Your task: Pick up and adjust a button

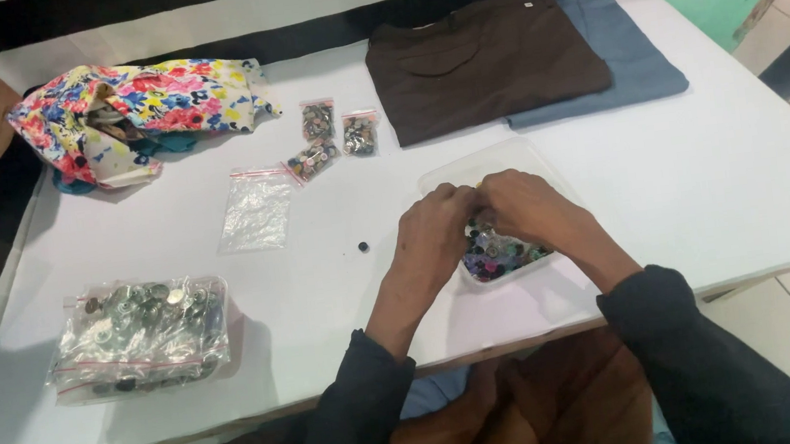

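Your left hand and right hand meet fingertip to fingertip, curled, just right of frame centre; whether they pinch anything you cannot tell. Directly beneath lies the clear tray of mixed buttons, equally near both. A lone dark button sits left of your left hand.

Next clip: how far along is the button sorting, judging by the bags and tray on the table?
Done: three small bags lie filled and sealed beyond the hands. In hand: the left hand and right hand meet over the clear tray, fingers in the buttons. Left: the tray holds many mixed buttons, one empty bag lies flat, a loose button sits on the table, and a big bag is full.
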